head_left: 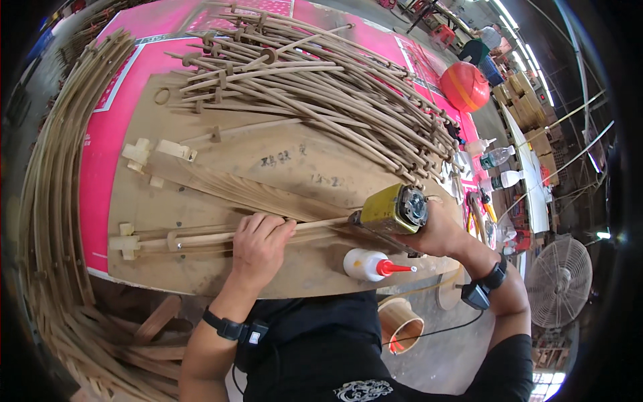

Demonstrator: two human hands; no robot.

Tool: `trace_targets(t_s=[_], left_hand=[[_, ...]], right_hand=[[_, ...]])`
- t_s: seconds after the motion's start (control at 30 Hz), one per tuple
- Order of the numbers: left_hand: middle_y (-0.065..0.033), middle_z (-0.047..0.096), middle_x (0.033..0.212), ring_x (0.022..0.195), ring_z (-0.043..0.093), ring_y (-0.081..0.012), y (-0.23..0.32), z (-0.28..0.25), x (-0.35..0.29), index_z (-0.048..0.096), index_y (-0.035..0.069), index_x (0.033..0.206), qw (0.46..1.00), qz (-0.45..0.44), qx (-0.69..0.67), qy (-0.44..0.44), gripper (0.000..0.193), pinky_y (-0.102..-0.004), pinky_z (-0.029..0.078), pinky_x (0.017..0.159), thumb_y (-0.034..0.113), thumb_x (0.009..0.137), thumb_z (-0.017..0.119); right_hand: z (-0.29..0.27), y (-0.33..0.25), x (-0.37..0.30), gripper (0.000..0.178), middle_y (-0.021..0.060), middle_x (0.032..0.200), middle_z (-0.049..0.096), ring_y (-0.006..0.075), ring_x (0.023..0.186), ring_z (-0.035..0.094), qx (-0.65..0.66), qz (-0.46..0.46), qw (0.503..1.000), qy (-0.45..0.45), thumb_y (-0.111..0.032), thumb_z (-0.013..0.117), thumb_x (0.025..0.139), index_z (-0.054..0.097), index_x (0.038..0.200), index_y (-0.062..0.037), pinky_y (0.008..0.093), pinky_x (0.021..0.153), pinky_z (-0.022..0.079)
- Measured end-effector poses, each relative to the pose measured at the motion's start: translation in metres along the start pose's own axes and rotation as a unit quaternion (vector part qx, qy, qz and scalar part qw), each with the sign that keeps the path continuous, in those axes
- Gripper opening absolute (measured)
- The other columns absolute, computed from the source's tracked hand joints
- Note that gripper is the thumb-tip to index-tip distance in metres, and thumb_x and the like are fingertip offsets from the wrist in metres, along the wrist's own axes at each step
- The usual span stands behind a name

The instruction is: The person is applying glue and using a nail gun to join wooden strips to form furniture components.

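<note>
My left hand (260,244) is closed over a thin pale wooden rod (209,238), which lies nearly level across the brown work board (201,278). A small wooden ring (172,240) sits around the rod near its left end, beside a pale block (124,242) fixed to the board. In my right hand (437,231) is a yellow nail gun (383,209), its nose at the rod's right part. Whether the nose touches the rod, I cannot tell. Just in front of the nail gun, a white glue bottle (363,265) with a red nozzle lies on its side.
Behind my hands is a large pile of wooden rods with rings (301,87). Long bent wooden strips (63,167) stack along the left. At right stand plastic bottles (497,157), a red ball-shaped object (465,87) and a fan (561,281). A cardboard tube (400,317) is below the board.
</note>
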State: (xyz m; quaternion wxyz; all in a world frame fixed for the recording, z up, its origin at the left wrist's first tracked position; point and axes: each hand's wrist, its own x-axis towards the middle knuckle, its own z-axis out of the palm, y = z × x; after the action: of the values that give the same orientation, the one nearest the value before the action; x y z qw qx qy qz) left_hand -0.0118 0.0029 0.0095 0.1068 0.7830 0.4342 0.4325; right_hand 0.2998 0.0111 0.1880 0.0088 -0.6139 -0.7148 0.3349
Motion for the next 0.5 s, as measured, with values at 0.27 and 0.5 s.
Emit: trace_targets(t_s=[0.27,0.5], left_hand=[[-0.0011,0.066,0.089,0.089,0.064,-0.0231,0.002,-0.006,0.001,0.078,0.010,0.100,1.000,-0.005,0.020,-0.006,0.018,-0.0392,0.049,0.081,0.012,0.083,0.079],[-0.0023,0.067,0.090,0.089,0.063,-0.0259,0.000,-0.003,0.000,0.078,0.010,0.100,1.000,0.001,0.008,0.007,0.019,-0.0415,0.049,0.079,0.013,0.081,0.082]], right_hand=[[0.008,0.003,0.001,0.033,0.0122,0.096,0.077,0.0273,0.084,0.074,0.021,0.042,0.999,-0.015,-0.025,0.078,0.092,0.075,0.121,-0.0101,0.0403,0.078,0.058],[0.010,-0.002,0.013,0.033,0.0169,0.096,0.077,0.0307,0.084,0.073,0.028,-0.077,0.996,-0.016,-0.024,0.079,0.091,0.075,0.119,-0.0069,0.0412,0.081,0.057]])
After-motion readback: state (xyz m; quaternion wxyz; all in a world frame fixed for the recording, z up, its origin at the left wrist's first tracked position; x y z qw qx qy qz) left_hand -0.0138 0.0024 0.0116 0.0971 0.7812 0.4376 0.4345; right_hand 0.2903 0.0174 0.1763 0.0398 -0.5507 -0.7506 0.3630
